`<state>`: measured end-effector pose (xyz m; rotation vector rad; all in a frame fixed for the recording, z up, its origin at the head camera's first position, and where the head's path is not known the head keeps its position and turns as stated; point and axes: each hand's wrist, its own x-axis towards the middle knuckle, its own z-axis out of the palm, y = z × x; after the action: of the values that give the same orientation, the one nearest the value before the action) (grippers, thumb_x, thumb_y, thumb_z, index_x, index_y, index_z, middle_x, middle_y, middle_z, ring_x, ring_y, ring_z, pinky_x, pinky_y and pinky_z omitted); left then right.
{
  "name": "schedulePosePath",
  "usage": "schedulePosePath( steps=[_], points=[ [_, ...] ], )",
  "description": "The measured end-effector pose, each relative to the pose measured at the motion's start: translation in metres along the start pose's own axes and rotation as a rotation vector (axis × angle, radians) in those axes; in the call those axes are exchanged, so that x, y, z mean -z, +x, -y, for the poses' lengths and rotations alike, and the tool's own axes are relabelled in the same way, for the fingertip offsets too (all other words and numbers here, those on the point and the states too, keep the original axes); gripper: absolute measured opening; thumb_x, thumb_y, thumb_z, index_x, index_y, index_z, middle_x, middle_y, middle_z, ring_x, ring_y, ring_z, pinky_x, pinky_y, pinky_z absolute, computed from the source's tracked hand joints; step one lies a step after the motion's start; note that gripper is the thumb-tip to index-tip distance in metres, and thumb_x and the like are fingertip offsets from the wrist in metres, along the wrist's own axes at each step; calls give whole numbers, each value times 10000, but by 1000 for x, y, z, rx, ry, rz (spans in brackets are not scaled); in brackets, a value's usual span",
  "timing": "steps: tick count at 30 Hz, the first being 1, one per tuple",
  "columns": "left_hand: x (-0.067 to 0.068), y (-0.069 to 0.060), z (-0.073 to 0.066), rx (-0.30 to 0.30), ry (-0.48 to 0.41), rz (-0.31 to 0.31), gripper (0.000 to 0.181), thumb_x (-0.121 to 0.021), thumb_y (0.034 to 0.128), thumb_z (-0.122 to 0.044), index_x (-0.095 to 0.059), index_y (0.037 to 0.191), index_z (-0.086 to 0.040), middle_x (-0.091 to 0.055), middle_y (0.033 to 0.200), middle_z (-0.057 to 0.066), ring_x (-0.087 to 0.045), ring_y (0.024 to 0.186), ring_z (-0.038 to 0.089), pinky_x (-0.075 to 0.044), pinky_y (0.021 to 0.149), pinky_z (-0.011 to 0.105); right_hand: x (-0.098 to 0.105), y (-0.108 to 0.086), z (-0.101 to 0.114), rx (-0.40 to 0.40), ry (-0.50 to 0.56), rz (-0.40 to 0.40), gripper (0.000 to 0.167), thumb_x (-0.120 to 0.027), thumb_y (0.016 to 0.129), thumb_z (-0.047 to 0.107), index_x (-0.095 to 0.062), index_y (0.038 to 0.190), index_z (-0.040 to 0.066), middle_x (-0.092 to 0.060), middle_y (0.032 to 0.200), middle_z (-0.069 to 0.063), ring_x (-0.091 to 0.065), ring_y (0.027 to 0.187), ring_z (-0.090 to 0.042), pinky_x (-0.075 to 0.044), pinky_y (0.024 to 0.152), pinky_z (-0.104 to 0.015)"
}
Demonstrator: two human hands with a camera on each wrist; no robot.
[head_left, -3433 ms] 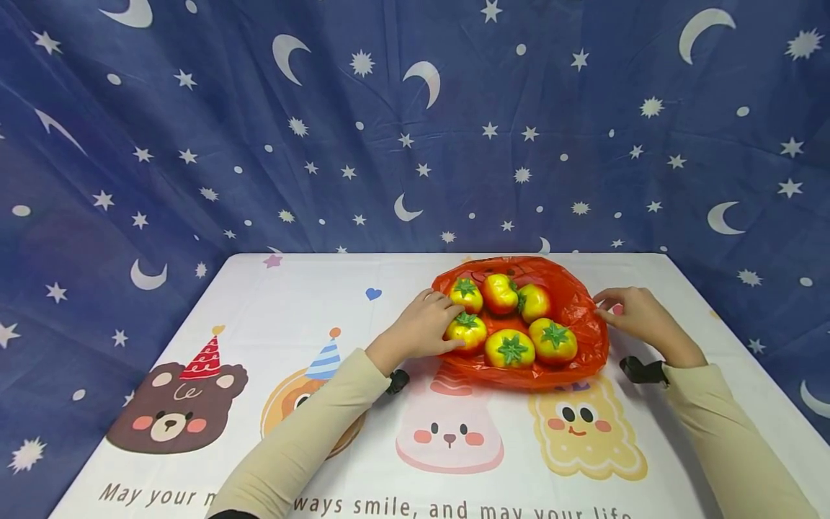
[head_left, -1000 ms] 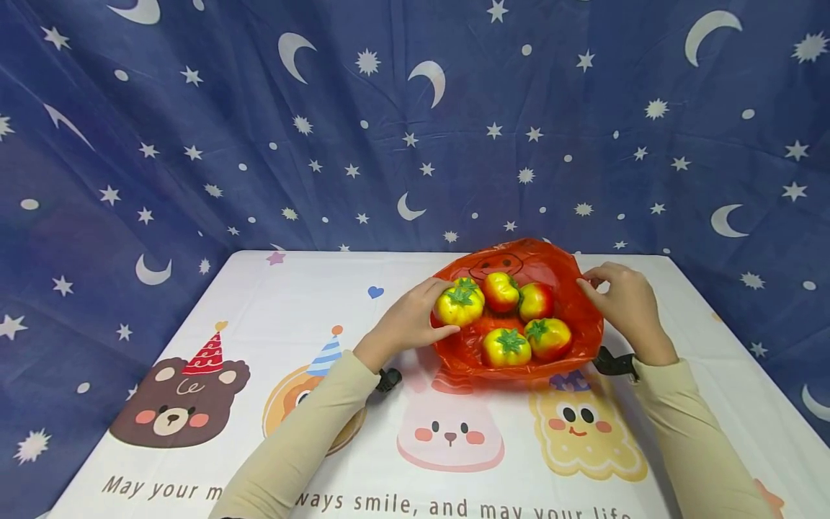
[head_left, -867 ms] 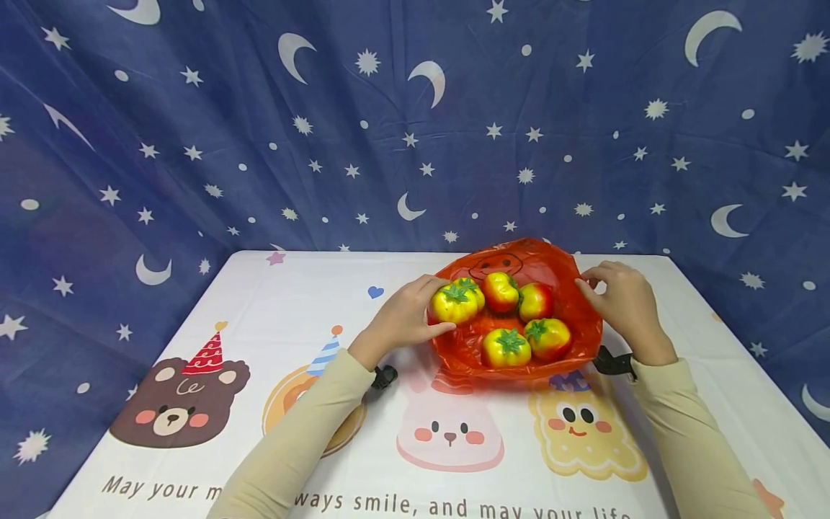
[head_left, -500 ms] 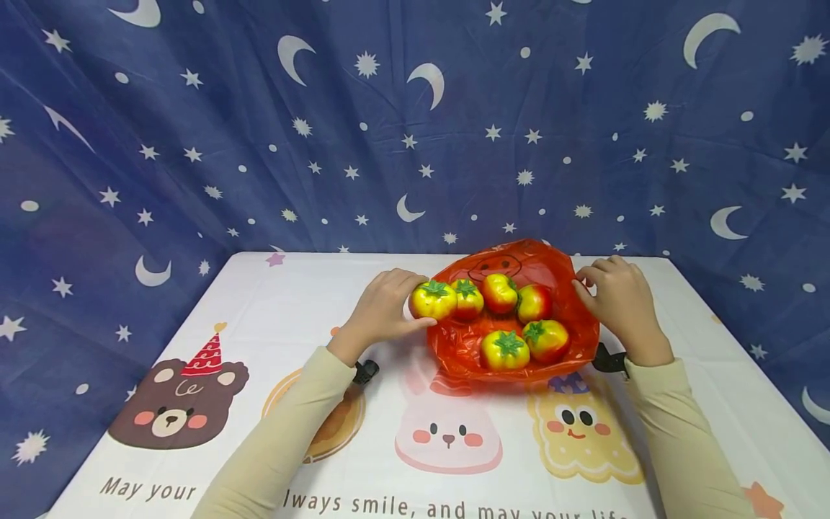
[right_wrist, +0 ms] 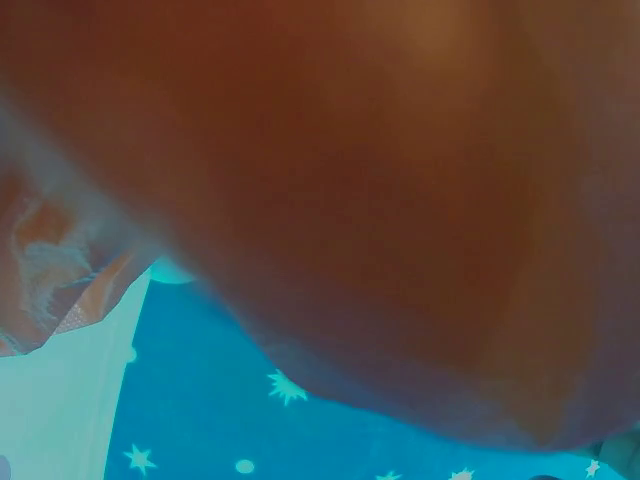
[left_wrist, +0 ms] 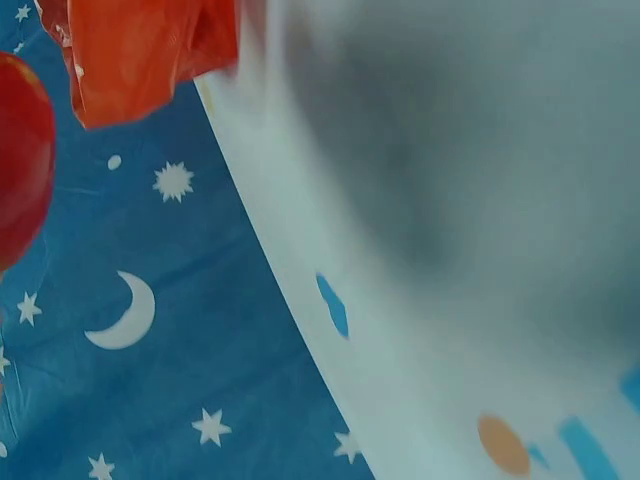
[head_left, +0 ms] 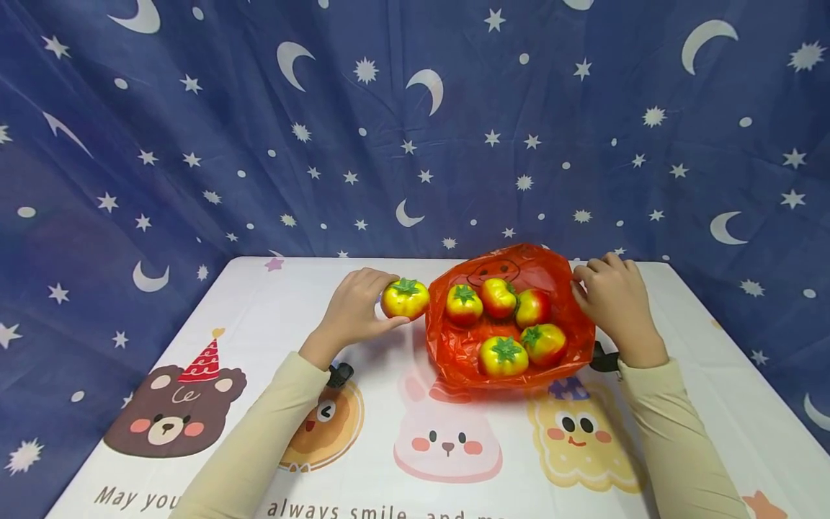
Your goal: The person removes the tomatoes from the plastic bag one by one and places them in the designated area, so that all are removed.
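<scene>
In the head view my left hand [head_left: 355, 310] holds a yellow-and-red toy tomato [head_left: 405, 298] with a green star-shaped top, between thumb and fingers, just left of the bag. The tomato's red side [left_wrist: 20, 160] shows at the left edge of the left wrist view. The red plastic bag [head_left: 454, 353] lies spread with its mouth upward, and several more toy tomatoes [head_left: 503, 356] sit in it. On the bag's right side, my right hand [head_left: 616, 299] pinches its rim; the fingertips are partly hidden. In the right wrist view the hand [right_wrist: 380, 200] covers most of the picture, beside some bag film [right_wrist: 50, 270].
A white tablecloth [head_left: 259, 303] with cartoon animal prints and lettering covers the table. Behind its far edge hangs a dark blue curtain [head_left: 363, 173] with moons and stars. Small black wrist cameras sit under both wrists.
My left hand has taken a toy tomato out of the bag's left side and carried it left, past the rim. My right hand still holds the bag's right edge, slightly further left.
</scene>
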<state>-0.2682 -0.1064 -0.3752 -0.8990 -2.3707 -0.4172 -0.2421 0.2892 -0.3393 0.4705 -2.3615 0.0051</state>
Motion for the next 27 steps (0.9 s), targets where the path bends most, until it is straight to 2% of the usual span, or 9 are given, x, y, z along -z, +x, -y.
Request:
schedulePosePath(
  steps=[4,10,19,27],
  points=[
    [6,-5,9,4,-12,-19,618,-780,673,-497,-630,1099,-75,-670,1045,57,-582,1006,228,-479,925,408,-1,2,2,-3,-7,0,80,-714,726,42,-686,772,-18,-635,687,-195,-495,701,-347,-393,559,-424],
    [18,-11,20,22,-34,-19,637,-818,655,-441,-614,1109,-43,-653,1061,92,-579,1018,243,-501,924,412,-3,1,1,-5,-3,-12,69,-708,732,48,-680,756,-10,-621,662,-179,-495,698,-347,-380,551,-415],
    [31,-21,33,53,-21,-1,645,-827,653,-423,-607,1116,-31,-647,1077,114,-576,1042,260,-498,938,427,-1,0,1,-15,27,-13,59,-707,721,39,-668,736,-2,-597,623,-151,-481,671,-335,-385,547,-428],
    [41,-31,49,63,50,-29,636,-807,649,-442,-616,1088,-22,-659,1047,131,-585,1009,281,-502,904,441,-2,0,0,-32,36,-8,73,-711,721,48,-672,750,-8,-615,645,-171,-474,678,-339,-387,560,-434]
  ],
)
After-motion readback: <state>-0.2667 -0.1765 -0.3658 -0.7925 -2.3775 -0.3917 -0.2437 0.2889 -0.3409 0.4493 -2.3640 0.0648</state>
